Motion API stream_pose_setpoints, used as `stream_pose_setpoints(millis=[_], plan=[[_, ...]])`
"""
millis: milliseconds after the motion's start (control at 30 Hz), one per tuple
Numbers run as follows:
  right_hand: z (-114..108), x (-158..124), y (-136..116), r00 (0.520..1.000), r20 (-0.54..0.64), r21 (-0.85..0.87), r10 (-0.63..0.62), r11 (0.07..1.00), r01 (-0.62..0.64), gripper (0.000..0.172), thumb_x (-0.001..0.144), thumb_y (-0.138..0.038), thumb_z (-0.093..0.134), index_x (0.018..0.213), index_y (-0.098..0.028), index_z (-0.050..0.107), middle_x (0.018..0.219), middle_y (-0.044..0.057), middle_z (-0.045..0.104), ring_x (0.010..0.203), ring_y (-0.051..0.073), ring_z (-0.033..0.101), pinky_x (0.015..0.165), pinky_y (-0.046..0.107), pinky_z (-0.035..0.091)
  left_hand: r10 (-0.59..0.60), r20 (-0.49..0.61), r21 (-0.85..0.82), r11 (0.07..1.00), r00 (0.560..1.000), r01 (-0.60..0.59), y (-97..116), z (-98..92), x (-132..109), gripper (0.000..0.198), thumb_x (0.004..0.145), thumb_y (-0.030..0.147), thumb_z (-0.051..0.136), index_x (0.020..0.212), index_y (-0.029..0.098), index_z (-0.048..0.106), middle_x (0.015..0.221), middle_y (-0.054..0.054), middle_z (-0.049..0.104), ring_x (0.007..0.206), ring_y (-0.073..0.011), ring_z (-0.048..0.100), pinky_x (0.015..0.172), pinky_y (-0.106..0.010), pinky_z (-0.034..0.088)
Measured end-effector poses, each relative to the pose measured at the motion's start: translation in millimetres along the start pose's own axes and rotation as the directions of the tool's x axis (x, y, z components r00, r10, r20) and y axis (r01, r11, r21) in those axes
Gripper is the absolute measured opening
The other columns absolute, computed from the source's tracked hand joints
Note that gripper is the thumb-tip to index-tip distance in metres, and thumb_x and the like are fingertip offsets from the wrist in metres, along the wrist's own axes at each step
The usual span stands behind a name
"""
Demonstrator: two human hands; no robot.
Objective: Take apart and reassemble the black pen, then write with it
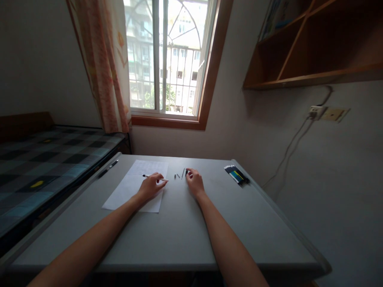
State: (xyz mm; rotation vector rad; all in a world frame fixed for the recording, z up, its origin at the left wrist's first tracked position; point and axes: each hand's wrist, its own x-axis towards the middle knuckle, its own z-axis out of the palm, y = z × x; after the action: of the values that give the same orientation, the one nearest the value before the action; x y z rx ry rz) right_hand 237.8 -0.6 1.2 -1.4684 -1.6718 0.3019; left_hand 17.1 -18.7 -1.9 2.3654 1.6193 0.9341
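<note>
Over the right edge of a sheet of paper (131, 187), my left hand (151, 186) is closed on a slim white pen (164, 179) with a black end sticking out to the left. My right hand (195, 182) rests on the table, its fingers closed around a small black piece (187, 173) that may be a pen cap. Between the hands lie a thin dark rod (183, 173) like a pen refill, a short grey piece (178, 175) and a tiny dark stub (175, 176). The right fingertips are close to the rod, and whether they touch it I cannot tell.
The white table (179, 235) holds a dark pen (108, 169) at its left edge and a row of several dark pens (237, 175) at the right. A checked bed (60, 159) stands left, a wall shelf (299, 71) hangs upper right, and cords (287, 155) run down the wall.
</note>
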Motion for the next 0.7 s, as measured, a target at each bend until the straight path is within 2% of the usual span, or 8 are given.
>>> stream_pose_setpoints(millis=[67, 133, 233, 333, 433, 700], plan=[[1.2, -0.9, -5.9, 0.998, 0.018, 0.033, -0.057, 0.998, 0.056, 0.023, 0.076, -0.015, 0.047, 0.091, -0.017, 0.065, 0.083, 0.004, 0.062, 0.064, 0.01, 0.055, 0.071, 0.023, 0.045, -0.007, -0.011, 0.003, 1.0, 1.0, 0.007, 0.7, -0.3, -0.1, 0.028, 0.079, 0.046, 0.048, 0.076, 0.021, 0.06, 0.073, 0.0, 0.054, 0.06, -0.0114, 0.049, 0.057, -0.023, 0.034], [4.5, -3.4, -11.9, 0.986, 0.095, 0.087, -0.134, 0.988, 0.126, 0.02, 0.076, -0.014, 0.048, 0.085, -0.017, 0.066, 0.08, 0.003, 0.063, 0.063, 0.01, 0.055, 0.069, 0.022, 0.045, -0.026, -0.024, 0.018, 1.0, 0.999, 0.026, 2.2, -1.2, -0.6, 0.029, 0.079, 0.047, 0.049, 0.078, 0.021, 0.06, 0.073, 0.0, 0.055, 0.06, -0.0115, 0.05, 0.056, -0.023, 0.034], [10.4, -9.8, -20.0, 0.938, 0.254, 0.149, -0.236, 0.968, 0.203, 0.019, 0.075, -0.012, 0.051, 0.084, -0.017, 0.068, 0.076, 0.002, 0.065, 0.063, 0.009, 0.056, 0.066, 0.021, 0.044, -0.073, -0.044, 0.049, 0.996, 0.996, 0.075, 5.1, -3.3, -1.7, 0.032, 0.076, 0.052, 0.05, 0.079, 0.021, 0.06, 0.076, 0.0, 0.056, 0.062, -0.0121, 0.051, 0.056, -0.023, 0.033], [12.0, -16.3, -26.4, 0.89, 0.373, 0.146, -0.263, 0.964, 0.224, 0.02, 0.076, -0.015, 0.053, 0.087, -0.018, 0.069, 0.069, 0.001, 0.064, 0.06, 0.01, 0.055, 0.063, 0.02, 0.044, -0.104, -0.067, 0.066, 0.992, 0.992, 0.108, 6.5, -4.8, -2.3, 0.035, 0.074, 0.055, 0.052, 0.078, 0.021, 0.06, 0.076, 0.0, 0.057, 0.065, -0.0129, 0.052, 0.056, -0.023, 0.033], [9.3, -19.7, -30.5, 0.871, 0.417, 0.139, -0.258, 0.966, 0.219, 0.021, 0.077, -0.017, 0.053, 0.09, -0.019, 0.069, 0.067, 0.001, 0.064, 0.059, 0.01, 0.054, 0.061, 0.02, 0.043, -0.104, -0.091, 0.084, 0.99, 0.99, 0.111, 6.0, -4.9, -2.2, 0.036, 0.073, 0.056, 0.052, 0.075, 0.021, 0.059, 0.074, 0.0, 0.056, 0.064, -0.0132, 0.052, 0.055, -0.023, 0.032], [7.0, -19.6, -30.1, 0.863, 0.425, 0.123, -0.274, 0.962, 0.245, 0.022, 0.077, -0.02, 0.052, 0.092, -0.019, 0.069, 0.07, 0.002, 0.065, 0.061, 0.01, 0.055, 0.062, 0.02, 0.042, -0.076, -0.079, 0.095, 0.992, 0.994, 0.083, 5.1, -3.6, -1.8, 0.033, 0.075, 0.053, 0.051, 0.07, 0.02, 0.055, 0.072, 0.001, 0.055, 0.061, -0.0124, 0.051, 0.054, -0.023, 0.03]])
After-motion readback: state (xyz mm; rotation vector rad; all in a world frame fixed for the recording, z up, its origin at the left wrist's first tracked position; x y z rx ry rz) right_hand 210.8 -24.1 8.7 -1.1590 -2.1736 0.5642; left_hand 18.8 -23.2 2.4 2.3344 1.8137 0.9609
